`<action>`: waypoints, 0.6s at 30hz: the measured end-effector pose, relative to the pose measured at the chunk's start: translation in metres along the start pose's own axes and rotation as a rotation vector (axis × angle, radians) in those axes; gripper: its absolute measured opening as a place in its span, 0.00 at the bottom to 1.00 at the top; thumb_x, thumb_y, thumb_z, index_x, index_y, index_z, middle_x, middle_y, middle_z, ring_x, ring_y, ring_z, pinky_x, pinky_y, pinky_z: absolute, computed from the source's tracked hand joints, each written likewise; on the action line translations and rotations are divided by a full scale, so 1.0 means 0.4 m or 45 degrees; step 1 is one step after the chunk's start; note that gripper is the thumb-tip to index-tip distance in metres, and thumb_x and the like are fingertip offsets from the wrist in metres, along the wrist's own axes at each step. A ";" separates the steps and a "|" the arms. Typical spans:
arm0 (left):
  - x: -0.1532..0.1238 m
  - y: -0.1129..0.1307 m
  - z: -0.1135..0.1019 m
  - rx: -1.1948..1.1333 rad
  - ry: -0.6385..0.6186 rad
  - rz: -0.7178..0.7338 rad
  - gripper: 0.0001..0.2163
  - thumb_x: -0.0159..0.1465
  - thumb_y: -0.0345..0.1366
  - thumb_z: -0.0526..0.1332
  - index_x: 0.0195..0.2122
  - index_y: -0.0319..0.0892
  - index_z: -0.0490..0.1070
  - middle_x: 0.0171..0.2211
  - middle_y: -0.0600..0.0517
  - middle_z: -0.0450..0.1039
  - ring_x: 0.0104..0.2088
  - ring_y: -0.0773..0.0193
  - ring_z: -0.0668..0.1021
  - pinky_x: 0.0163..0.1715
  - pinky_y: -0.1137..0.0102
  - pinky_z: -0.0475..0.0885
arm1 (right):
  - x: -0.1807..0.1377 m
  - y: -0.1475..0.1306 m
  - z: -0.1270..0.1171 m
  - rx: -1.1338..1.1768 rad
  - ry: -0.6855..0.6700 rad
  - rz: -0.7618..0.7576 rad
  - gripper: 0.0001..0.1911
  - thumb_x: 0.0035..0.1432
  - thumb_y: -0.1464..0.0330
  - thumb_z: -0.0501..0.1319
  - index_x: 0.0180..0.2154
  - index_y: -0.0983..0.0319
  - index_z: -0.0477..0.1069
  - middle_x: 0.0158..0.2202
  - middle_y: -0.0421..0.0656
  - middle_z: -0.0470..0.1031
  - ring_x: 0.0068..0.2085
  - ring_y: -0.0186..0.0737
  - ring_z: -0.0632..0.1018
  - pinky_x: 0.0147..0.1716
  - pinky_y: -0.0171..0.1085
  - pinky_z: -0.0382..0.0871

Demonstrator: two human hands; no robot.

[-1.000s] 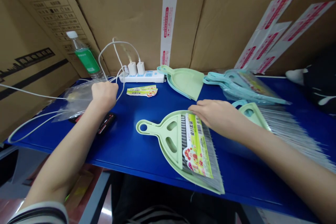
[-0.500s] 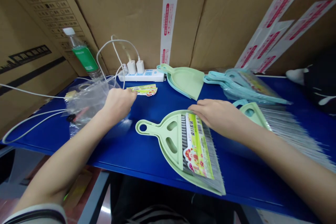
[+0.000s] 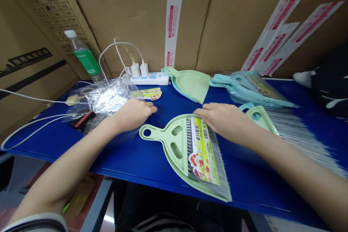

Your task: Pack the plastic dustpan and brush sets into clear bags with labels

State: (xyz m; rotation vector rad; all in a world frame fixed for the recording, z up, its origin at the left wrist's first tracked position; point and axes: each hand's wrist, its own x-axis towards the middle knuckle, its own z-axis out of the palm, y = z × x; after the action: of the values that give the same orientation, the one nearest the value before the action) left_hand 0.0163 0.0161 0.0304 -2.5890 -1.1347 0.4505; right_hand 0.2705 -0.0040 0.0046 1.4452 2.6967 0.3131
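A pale green dustpan (image 3: 160, 135) lies on the table with a matching hand brush nested in it. The brush has grey bristles (image 3: 221, 166) and a printed yellow-white card (image 3: 202, 148) around them. My right hand (image 3: 217, 116) is closed on the far edge of this set, fingertips by the card's top. My left hand (image 3: 133, 114) has curled fingers, to the left of the set and apart from it. Whatever it may hold is hidden. Right behind it lies a crumpled clear plastic bag (image 3: 108, 96). Several loose printed cards (image 3: 148, 93) lie just past its fingers.
Green and blue dustpans (image 3: 193, 83) are stacked at the back, beside bagged blue sets (image 3: 252, 87). More brushes (image 3: 296, 130) lie beyond my right forearm. A power strip (image 3: 152, 78), cables, a bottle (image 3: 87, 59) and a dark flat object (image 3: 81, 121) are on the left. Cardboard stands behind.
My left hand has moved right and slightly nearer. The plastic bag has shifted right, uncovering the dark flat object. My right hand and the dustpan set stay nearly the same.
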 end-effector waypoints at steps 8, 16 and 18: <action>-0.007 -0.009 0.003 -0.312 0.102 0.132 0.12 0.66 0.30 0.50 0.42 0.41 0.74 0.41 0.47 0.79 0.35 0.63 0.80 0.32 0.71 0.69 | -0.002 0.006 0.017 -0.014 0.081 -0.042 0.11 0.61 0.75 0.53 0.34 0.61 0.74 0.30 0.43 0.76 0.32 0.39 0.77 0.26 0.34 0.58; -0.023 -0.013 -0.020 -0.731 0.056 0.232 0.13 0.69 0.34 0.50 0.46 0.43 0.72 0.38 0.51 0.79 0.33 0.65 0.79 0.33 0.74 0.67 | 0.000 0.003 0.023 0.084 0.168 -0.076 0.16 0.66 0.69 0.49 0.38 0.62 0.75 0.33 0.47 0.74 0.33 0.40 0.75 0.26 0.35 0.60; -0.024 -0.012 -0.028 -0.766 0.037 0.229 0.13 0.69 0.35 0.49 0.46 0.43 0.72 0.36 0.51 0.79 0.31 0.66 0.78 0.31 0.74 0.66 | 0.002 0.003 0.026 0.091 0.153 -0.086 0.16 0.66 0.70 0.48 0.38 0.61 0.75 0.33 0.46 0.75 0.34 0.40 0.75 0.27 0.35 0.61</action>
State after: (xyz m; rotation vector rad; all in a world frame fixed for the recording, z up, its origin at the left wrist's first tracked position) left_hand 0.0113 0.0105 0.0439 -3.2164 -1.1695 0.1098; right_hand 0.2728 -0.0014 -0.0051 1.3922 2.8731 0.3120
